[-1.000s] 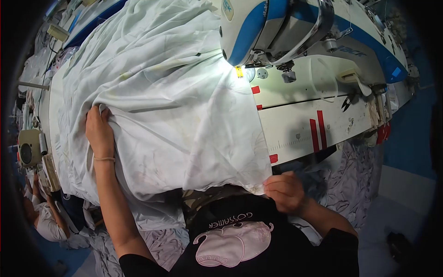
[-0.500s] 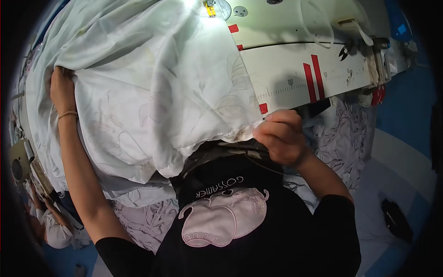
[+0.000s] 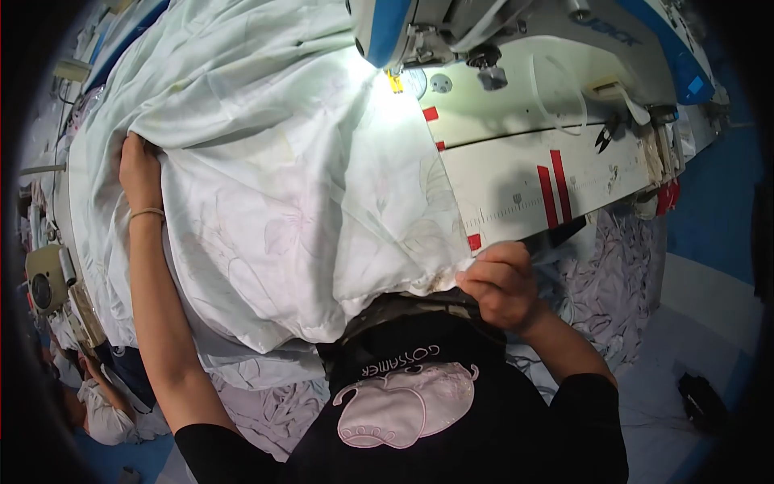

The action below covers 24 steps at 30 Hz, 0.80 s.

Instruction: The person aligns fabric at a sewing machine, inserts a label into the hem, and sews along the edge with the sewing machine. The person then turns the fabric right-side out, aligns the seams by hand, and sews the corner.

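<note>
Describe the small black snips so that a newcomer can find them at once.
Start at the blue and white sewing machine. On the white table below it, toward the picture's right, lie the snips. They are black and pointed, unlike the two flat red strips nearby.

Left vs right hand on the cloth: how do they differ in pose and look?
The left hand reaches into a fold with its fingertips hidden; the right hand pinches the near right corner.
The left hand's arm is stretched out; the right hand's arm is bent, close to the body.
The left wrist wears a thin band; the right hand's wrist shows none.
Both are bare and on the same white cloth.
</note>
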Tool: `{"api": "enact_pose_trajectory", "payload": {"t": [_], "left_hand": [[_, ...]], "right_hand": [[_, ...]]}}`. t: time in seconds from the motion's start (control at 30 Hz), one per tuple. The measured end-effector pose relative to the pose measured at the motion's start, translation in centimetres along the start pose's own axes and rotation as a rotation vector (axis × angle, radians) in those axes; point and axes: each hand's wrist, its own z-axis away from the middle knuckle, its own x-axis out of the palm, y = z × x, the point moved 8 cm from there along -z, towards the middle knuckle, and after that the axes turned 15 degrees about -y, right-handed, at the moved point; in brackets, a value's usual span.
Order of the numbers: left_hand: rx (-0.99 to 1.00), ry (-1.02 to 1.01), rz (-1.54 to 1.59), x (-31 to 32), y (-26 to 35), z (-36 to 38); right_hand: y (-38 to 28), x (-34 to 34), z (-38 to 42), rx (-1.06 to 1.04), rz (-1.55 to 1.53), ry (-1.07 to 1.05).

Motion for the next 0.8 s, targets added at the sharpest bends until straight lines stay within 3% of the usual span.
{"api": "enact_pose_trajectory", "payload": {"t": [0.13, 0.33, 0.53, 0.6, 0.67, 0.73, 0.8], "left_hand": [[-0.007, -0.068, 0.127, 0.6, 0.5, -3.9], [0.108, -0.186, 0.042, 2.7, -0.2, -12.3], [-0.01, -0.516, -0.237, 5.5, 0.5, -17.9], [0.041, -0.438, -0.119, 2.6, 3.8, -16.7], [0.12, -0.084, 0.186, -4.0, 10.7, -11.7], [0.098, -0.039, 0.738, -9.7, 18.4, -3.8], [-0.01, 0.03, 1.254, -11.1, 23.7, 2.7]], "right_hand": [[0.1, 0.0, 0.0, -0.005, -0.036, 0.004], [-0.4, 0.1, -0.2, 0.059, -0.007, 0.011], [-1.5, 0.7, -1.1, 0.071, 0.001, 0.012], [-1.5, 1.0, -1.1, 0.075, -0.031, 0.001], [-1.6, 0.0, -1.4, 0.052, 0.001, -0.004], [-1.9, -2.7, -1.7, 0.064, -0.064, 0.119], [-2.3, -6.4, -1.6, 0.06, -0.149, 0.247]]}}
